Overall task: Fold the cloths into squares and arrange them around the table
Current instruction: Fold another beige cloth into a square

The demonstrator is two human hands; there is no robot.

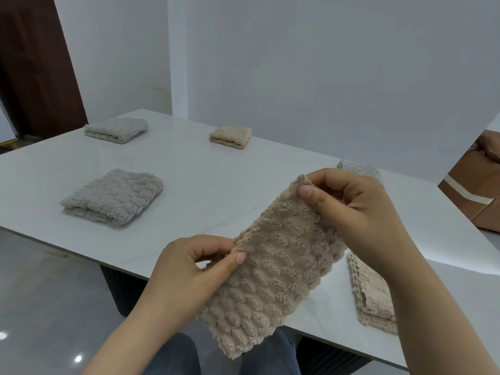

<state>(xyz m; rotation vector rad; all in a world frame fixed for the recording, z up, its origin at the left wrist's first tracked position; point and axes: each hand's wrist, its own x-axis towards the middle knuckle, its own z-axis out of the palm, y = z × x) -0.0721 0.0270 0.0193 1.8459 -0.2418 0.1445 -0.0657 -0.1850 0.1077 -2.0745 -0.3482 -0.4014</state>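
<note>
My left grip (189, 269) and right grip (351, 209) pinch the top corners of the half-folded cloth (273, 277). Perhaps five squares (113, 197) already sit on the counter (203, 185); this one remains.

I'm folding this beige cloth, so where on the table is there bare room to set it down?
The widest bare patch of table is the middle, between the near grey cloth, the far beige cloth and your right hand. The right end is crowded: a folded beige cloth and a pale cloth behind that hand.
</note>
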